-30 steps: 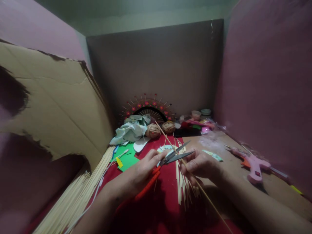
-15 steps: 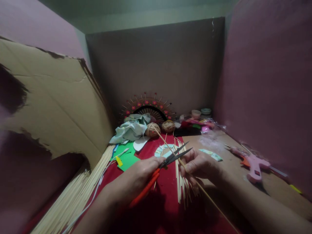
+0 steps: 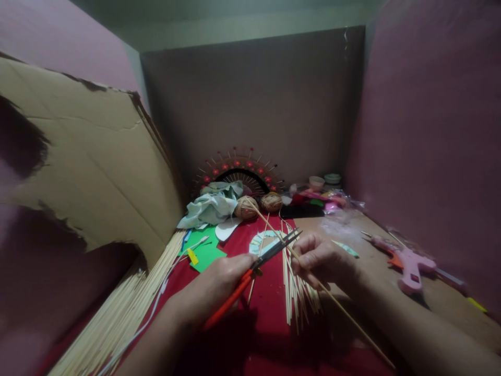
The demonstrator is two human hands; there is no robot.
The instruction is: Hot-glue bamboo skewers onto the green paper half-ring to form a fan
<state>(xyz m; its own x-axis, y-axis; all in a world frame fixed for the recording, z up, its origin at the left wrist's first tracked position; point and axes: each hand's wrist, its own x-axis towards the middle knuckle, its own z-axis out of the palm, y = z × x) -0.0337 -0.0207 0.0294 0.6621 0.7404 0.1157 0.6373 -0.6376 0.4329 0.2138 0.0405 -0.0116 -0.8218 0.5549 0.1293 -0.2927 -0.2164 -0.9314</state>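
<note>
At the snip: scissors point(image 3: 272, 251) across a thin stick point(image 3: 340, 306)

Looks, as a judgement, to be the cutting step: trimming the thin stick toward its far part, with blades almost together at the crossing — too dark and small to tell whether biting into it. Gripping the scissors near the orange handles in the left hand point(image 3: 230, 274), with fingers curled in. Pinching the thin stick between thumb and fingers of the right hand point(image 3: 323, 258), on the near side of the crossing and close to the blade tips. To finish the cut, would probably call for a firm squeeze of the handles on the left, a steady pinch on the right, and fingertips kept out of the blades' path.

As for the lie of the thin stick: held up over the red cloth point(image 3: 274, 287), crossing above the scattered sticks point(image 3: 293, 300). Running long and nearly straight on a slant — from a far end at upper left, pointing toward the left twine ball point(image 3: 246, 209), down through the right hand to a near end at lower right. Seen overlapping the twine ball; impossible to tell whether touching. Crossed at a steep angle by the scissors, with blades aimed forward and to the right.
</note>
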